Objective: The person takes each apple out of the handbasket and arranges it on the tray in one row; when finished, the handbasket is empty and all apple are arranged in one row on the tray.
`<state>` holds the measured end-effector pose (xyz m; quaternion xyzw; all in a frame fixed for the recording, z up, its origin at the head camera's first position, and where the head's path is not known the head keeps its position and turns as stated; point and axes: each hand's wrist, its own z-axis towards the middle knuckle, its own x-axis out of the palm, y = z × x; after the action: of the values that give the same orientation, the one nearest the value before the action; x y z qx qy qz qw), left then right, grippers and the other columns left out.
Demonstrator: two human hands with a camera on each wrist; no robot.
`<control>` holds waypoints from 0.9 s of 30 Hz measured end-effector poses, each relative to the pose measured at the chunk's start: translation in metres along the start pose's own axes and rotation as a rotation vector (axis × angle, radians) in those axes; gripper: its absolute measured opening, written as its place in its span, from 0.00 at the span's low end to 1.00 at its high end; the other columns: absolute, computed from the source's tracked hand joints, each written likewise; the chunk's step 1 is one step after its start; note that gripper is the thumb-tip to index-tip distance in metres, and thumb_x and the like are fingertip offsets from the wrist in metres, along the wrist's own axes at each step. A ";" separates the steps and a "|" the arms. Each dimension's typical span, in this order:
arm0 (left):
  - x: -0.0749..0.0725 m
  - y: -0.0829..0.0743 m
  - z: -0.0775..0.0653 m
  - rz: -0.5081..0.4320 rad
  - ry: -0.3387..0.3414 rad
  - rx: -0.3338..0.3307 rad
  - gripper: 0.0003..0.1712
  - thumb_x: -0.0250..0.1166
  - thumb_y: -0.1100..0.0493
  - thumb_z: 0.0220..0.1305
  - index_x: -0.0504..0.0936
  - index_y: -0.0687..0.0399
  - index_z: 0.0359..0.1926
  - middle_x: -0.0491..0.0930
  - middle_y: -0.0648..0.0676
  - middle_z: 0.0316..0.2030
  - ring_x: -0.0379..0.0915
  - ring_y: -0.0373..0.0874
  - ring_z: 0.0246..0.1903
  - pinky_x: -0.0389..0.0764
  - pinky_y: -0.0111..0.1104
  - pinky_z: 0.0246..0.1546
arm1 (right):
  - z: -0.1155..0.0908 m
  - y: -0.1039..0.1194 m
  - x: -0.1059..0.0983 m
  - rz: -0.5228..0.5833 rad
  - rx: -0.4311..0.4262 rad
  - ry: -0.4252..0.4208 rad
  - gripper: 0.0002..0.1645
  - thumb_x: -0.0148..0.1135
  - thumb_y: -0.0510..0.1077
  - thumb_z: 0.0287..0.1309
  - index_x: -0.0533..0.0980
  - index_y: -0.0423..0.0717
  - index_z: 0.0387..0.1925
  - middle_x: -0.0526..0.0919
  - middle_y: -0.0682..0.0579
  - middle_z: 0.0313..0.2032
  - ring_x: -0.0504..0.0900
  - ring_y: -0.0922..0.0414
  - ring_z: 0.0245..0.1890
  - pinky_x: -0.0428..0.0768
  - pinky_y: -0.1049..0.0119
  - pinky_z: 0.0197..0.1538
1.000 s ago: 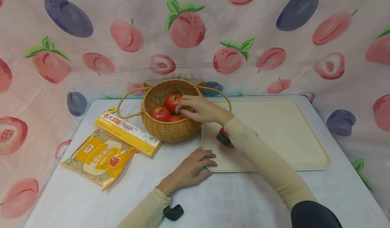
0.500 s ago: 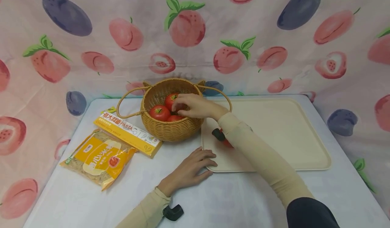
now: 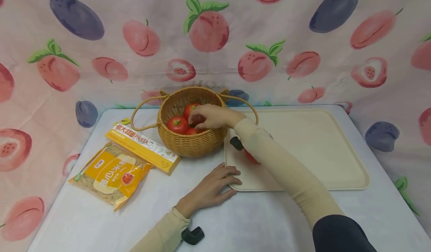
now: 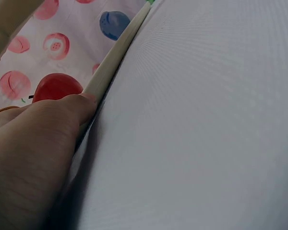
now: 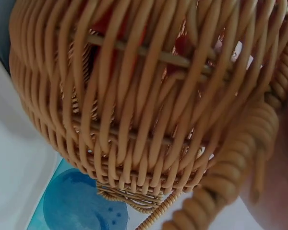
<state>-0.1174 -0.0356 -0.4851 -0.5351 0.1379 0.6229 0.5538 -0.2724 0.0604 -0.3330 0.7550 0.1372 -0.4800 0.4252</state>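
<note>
Pale pink cloth printed with peaches, plums and green leaves [image 3: 148, 5] hangs as a lightly creased backdrop behind a bench spread with white cloth [image 3: 269, 222]. Faint shadows fall on the bench beneath the person's arms, which wear beige sleeves [image 3: 286, 169]; a dark navy upper sleeve [image 3: 340, 235] shows on the right.

Near the back edge sits a round basket of honey-coloured wicker [image 3: 193, 147], with two looped handles and small ear-like points at the rim. Close up, from the right wrist, its rods cross in a loose weave, red showing through the gaps and the handle tightly wound. Inside are glossy, rounded red apples [image 3: 177, 125]. The right hand [image 3: 212, 116] reaches over the basket's right rim with its fingers bent down above the apples; whether they are clamped on one cannot be told.

To the right lies a flat cream tray with rounded corners and a low raised lip [image 3: 323, 151]. Another red apple [image 3: 250, 157] rests on it, partly hidden by the right forearm. The left hand [image 3: 212, 186] lies palm down, fingers apart, their tips at the tray's near-left corner.

On the left, a slim white-and-yellow pasta box [image 3: 143, 145] lies aslant behind a crinkled yellow plastic packet with clear panels [image 3: 111, 175].
</note>
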 end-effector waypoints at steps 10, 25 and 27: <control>0.000 0.000 0.000 -0.021 0.013 -0.008 0.13 0.56 0.50 0.59 0.75 0.42 0.46 0.67 0.46 0.56 0.56 0.40 0.61 0.50 0.42 0.68 | 0.012 -0.003 -0.004 -0.013 0.041 0.144 0.17 0.57 0.48 0.55 0.72 0.56 0.48 0.72 0.59 0.50 0.68 0.61 0.53 0.68 0.64 0.58; 0.000 0.000 0.000 -0.021 0.000 0.008 0.13 0.55 0.50 0.60 0.75 0.42 0.45 0.68 0.47 0.55 0.57 0.42 0.61 0.51 0.44 0.67 | 0.032 0.000 0.003 0.022 -0.003 0.330 0.19 0.54 0.49 0.57 0.71 0.55 0.52 0.74 0.56 0.49 0.71 0.62 0.50 0.72 0.69 0.54; 0.000 0.000 0.000 -0.018 0.000 0.004 0.13 0.55 0.50 0.60 0.75 0.42 0.45 0.67 0.46 0.55 0.57 0.42 0.61 0.51 0.44 0.67 | 0.033 0.000 0.003 0.032 -0.006 0.345 0.19 0.54 0.49 0.57 0.71 0.56 0.52 0.74 0.57 0.49 0.71 0.61 0.51 0.71 0.69 0.55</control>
<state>-0.1176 -0.0357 -0.4849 -0.5352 0.1344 0.6175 0.5605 -0.2909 0.0344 -0.3413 0.8270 0.1975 -0.3358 0.4053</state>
